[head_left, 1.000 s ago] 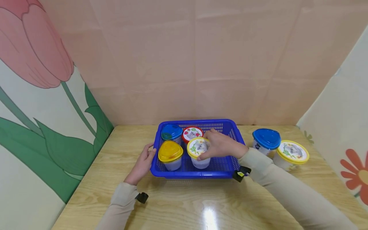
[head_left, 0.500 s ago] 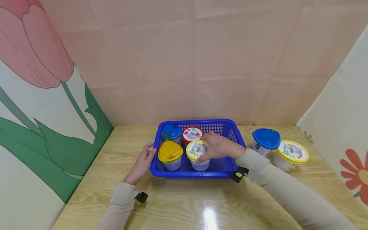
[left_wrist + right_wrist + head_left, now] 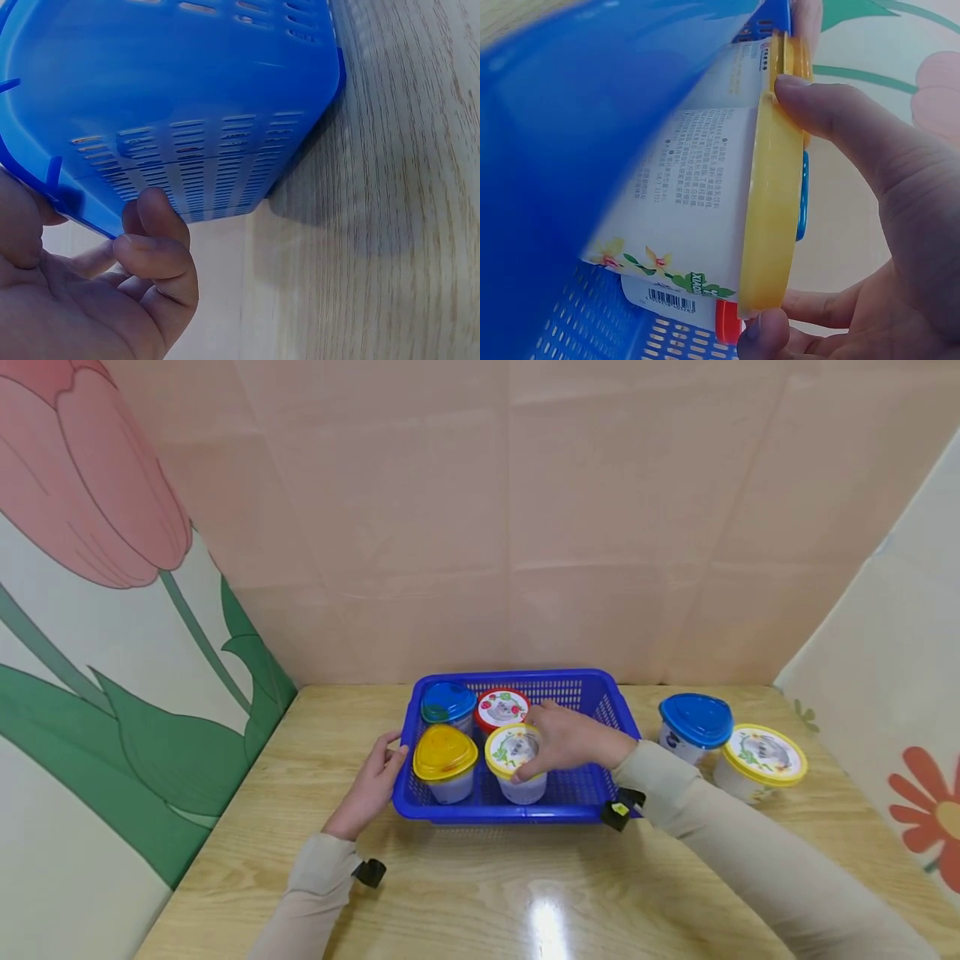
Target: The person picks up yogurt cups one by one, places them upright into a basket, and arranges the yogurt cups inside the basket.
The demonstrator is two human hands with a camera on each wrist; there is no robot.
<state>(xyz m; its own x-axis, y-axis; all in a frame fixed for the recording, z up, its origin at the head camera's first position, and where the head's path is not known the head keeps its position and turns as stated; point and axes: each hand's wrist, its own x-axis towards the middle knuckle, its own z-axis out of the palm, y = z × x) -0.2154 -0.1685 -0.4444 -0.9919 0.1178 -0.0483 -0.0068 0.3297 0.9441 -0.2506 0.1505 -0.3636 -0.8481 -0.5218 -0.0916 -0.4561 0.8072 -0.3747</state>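
My right hand (image 3: 573, 739) grips a white tub with a yellow-rimmed printed lid (image 3: 513, 750) inside the blue plastic basket (image 3: 517, 815). In the right wrist view, thumb and fingers clasp the edge of its yellow lid (image 3: 771, 210). My left hand (image 3: 372, 789) holds the basket's left rim; in the left wrist view the thumb side lies at the rim (image 3: 97, 225) with the fingers curled by the outer wall. Also in the basket are a tub with a yellow rounded-triangle lid (image 3: 445, 754), one with a blue lid (image 3: 448, 702) and one with a red-rimmed lid (image 3: 502, 709).
Right of the basket, a blue-lidded tub (image 3: 696, 720) and another yellow-rimmed tub (image 3: 763, 757) stand on the wooden table (image 3: 480, 893). A draped pinkish backdrop (image 3: 510, 527) rises behind, with flower-printed panels at both sides.
The right hand has brought the yellow-rimmed tub slightly down and toward the basket's near side. My left hand has stayed on the rim.
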